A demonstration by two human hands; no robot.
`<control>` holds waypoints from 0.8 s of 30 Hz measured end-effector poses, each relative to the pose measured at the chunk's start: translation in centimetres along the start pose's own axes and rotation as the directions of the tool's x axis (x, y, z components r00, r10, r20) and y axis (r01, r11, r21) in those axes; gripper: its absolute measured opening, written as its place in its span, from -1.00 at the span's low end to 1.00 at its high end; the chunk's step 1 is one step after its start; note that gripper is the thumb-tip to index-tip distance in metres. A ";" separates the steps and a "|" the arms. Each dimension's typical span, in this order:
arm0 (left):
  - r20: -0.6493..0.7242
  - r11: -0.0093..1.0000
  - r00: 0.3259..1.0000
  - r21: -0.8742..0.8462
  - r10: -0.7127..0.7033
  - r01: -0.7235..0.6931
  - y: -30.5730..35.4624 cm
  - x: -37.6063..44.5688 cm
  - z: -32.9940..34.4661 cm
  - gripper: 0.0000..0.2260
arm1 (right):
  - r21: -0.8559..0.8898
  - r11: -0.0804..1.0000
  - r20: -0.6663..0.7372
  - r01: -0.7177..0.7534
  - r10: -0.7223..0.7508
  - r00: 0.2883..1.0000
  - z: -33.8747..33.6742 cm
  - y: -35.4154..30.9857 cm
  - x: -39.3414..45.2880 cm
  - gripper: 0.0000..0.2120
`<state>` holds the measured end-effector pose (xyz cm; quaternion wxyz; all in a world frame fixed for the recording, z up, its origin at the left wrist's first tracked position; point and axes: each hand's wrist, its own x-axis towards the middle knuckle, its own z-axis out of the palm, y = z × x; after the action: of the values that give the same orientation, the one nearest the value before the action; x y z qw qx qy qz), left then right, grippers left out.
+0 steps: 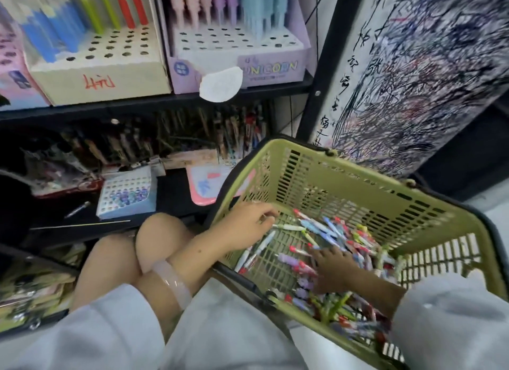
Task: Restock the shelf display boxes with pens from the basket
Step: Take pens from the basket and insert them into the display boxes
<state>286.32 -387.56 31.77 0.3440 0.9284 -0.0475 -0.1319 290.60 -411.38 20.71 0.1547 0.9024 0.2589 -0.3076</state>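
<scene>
Inside basket point(358, 182), left hand point(245, 226) pinched white pen point(289, 227); right hand point(334, 270) fingers spread over pens point(344, 237), grasping nothing. Box point(271, 67) read "UNICORN".

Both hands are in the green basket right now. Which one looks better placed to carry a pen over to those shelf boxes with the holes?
Probably the left hand. It is in the basket at the side nearest the shelf, fingers over a white pen, with the small blue display box to its left. The right hand lies deeper among the pens, farther from the shelf.
</scene>
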 end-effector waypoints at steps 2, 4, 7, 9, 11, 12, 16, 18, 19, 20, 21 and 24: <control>0.004 1.000 1.000 -0.002 -0.011 0.011 -0.1 0.1 0.3 -0.77 | -0.041 0.999 -0.010 -0.006 0.006 1.000 1.0 -0.9 0.0 -0.14; 0.007 1.000 1.000 -0.013 -0.019 0.019 -0.1 0.1 0.5 -0.77 | -0.097 0.995 -0.024 -0.017 0.015 1.000 1.2 -1.4 0.2 -0.16; 0.002 0.999 1.000 -0.043 -0.026 0.026 0.0 -0.2 0.6 -0.78 | -0.109 0.994 -0.013 -0.007 0.005 1.000 1.5 -2.1 0.5 -0.17; -0.007 0.996 0.999 -0.085 -0.037 0.036 0.1 -0.4 0.5 -0.79 | -0.025 1.000 -0.028 0.003 -0.003 1.000 1.8 -2.5 0.5 -0.18; -0.013 0.992 0.999 -0.114 -0.048 0.046 0.2 -0.7 0.4 -0.80 | 0.077 0.997 -0.066 0.015 -0.010 0.998 1.7 -2.5 0.4 -0.20; -0.015 0.992 0.999 -0.116 -0.050 0.048 0.2 -0.8 0.4 -0.81 | 0.132 0.990 -0.104 0.039 -0.025 0.994 1.4 -2.4 0.2 -0.24; -0.021 0.985 0.997 -0.163 -0.070 0.065 0.3 -0.9 0.2 -0.81 | 0.509 0.835 -0.258 0.210 -0.084 0.962 -2.1 -1.4 -0.7 -0.28; -0.028 0.965 0.994 -0.245 -0.103 0.093 0.6 -0.8 0.3 -0.82 | 0.760 0.583 -0.310 0.286 -0.061 0.949 -4.9 -0.5 -1.4 -0.19; -0.025 0.942 0.991 -0.315 -0.130 0.116 0.8 -0.7 0.5 -0.82 | 0.824 0.456 -0.356 0.336 -0.046 0.934 -6.4 -0.3 -1.9 -0.14; -0.008 0.907 0.987 -0.395 -0.158 0.142 1.3 -0.6 0.7 -0.82 | 0.849 0.367 -0.398 0.380 -0.029 0.917 -7.9 -0.4 -2.4 -0.12; 0.028 0.871 0.983 -0.461 -0.179 0.172 1.8 -0.6 1.1 -0.80 | 0.857 0.290 -0.441 0.426 -0.015 0.897 -9.1 -0.8 -2.9 -0.12; 0.187 0.726 0.971 -0.645 -0.151 0.238 3.6 -0.8 2.2 -0.53 | 0.878 0.001 -0.477 0.478 0.048 0.877 -12.4 -2.6 -3.6 -0.23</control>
<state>284.94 -391.53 32.68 0.6318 0.7355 0.0793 -0.2317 292.57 -405.21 32.14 -0.6141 0.7393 0.1365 -0.2402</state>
